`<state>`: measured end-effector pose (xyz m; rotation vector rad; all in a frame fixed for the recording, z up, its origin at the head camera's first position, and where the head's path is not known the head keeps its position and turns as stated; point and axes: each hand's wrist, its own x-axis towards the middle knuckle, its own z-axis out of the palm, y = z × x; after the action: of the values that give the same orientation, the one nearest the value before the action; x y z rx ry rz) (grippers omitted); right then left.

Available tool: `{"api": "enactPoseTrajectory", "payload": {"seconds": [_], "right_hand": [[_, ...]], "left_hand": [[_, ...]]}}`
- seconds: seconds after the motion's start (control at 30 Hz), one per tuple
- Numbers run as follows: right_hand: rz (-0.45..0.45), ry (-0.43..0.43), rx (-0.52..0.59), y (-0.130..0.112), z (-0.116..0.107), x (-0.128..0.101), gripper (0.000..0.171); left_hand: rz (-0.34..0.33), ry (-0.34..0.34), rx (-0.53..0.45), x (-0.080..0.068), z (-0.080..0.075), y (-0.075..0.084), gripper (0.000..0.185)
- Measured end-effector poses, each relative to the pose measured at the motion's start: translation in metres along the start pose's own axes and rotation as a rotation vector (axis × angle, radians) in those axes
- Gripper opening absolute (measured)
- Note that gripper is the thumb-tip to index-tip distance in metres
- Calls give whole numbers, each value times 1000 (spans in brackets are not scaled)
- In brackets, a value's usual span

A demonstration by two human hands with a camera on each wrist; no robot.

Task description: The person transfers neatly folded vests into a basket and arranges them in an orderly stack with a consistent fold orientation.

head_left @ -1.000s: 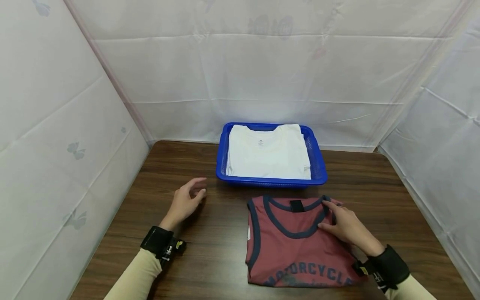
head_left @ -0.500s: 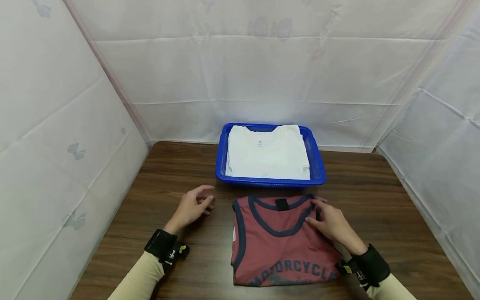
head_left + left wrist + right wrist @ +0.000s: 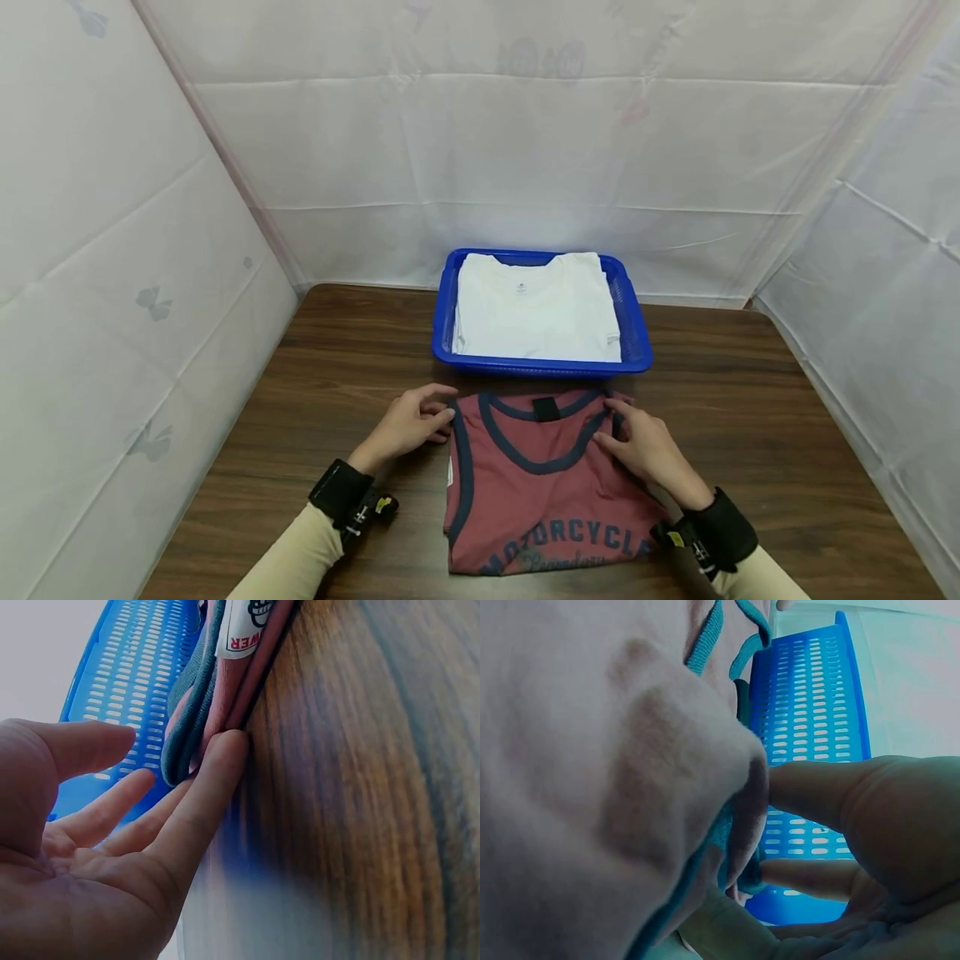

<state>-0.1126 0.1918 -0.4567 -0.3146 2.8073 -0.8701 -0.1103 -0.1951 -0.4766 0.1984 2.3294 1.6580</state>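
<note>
The bench (image 3: 750, 417) carries a blue basket (image 3: 637, 333) of folded white shirts (image 3: 536, 312). Just in front lies a folded red vest (image 3: 540, 492), squared for lifting. The right hand (image 3: 648, 454) pinches its shoulder strap; the left hand (image 3: 408, 425), fingers spread, touches the other edge.

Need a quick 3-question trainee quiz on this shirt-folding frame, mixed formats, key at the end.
1. True or false: the blue basket holds a folded white shirt.
2. Multiple choice: the right hand rests on the red tank top at A) its bottom hem B) its right shoulder strap by the neckline C) its side label.
3. Fill in: the left hand touches the tank top's upper ____ corner.

Key: 1 true; 2 B; 3 left.
</note>
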Motion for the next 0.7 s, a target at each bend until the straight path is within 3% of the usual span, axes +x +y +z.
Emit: {"api": "enactPoseTrajectory", "payload": {"seconds": [0.23,0.5,0.7], "right_hand": [[-81,46,7,8,-4,-4,60],[-100,51,25,35,-18,-2,73],[-129,14,53,48,-31,10,79]], "left_hand": [[29,24,80,2,4,0,42],[35,59,322,7,7,1,63],[38,41,440,14,7,2,59]]}}
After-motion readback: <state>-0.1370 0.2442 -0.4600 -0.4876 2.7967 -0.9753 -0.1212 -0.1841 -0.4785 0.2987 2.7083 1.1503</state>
